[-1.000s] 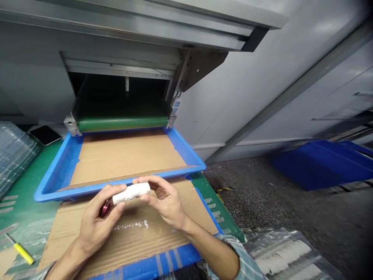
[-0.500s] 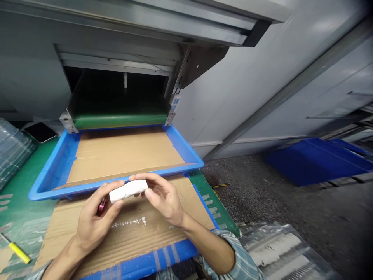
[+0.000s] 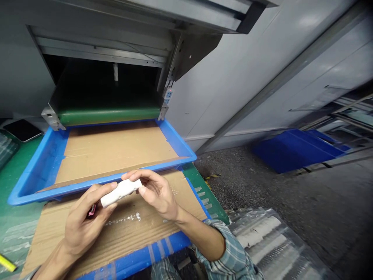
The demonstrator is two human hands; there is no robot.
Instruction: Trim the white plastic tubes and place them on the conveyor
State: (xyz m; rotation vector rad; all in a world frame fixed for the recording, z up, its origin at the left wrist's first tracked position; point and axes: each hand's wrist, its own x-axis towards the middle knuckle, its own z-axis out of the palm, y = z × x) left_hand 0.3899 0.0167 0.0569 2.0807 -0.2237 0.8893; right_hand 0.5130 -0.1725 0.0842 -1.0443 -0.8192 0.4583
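Note:
Between my two hands is a small white plastic piece (image 3: 121, 192), long and narrow, tilted up toward the right. My left hand (image 3: 87, 216) pinches its left end with thumb and fingers. A small pink-red object (image 3: 92, 210) shows inside the curl of that same hand; its kind is hidden. At the piece's right end, my right hand (image 3: 155, 196) grips with thumb and fingertips. Both hands are above a cardboard sheet (image 3: 136, 237) with white handwriting on it.
Ahead, a blue tray (image 3: 32, 171) lined with cardboard sits under the end of a green conveyor belt (image 3: 110, 116). On the green table lie a phone (image 3: 22, 130) and a yellow-handled tool (image 3: 7, 263). Plastic-wrapped trays (image 3: 262, 237) stand at the right.
The view has shifted, so the surroundings appear further left. Both hands keep hold of the white piece, which now tilts more steeply.

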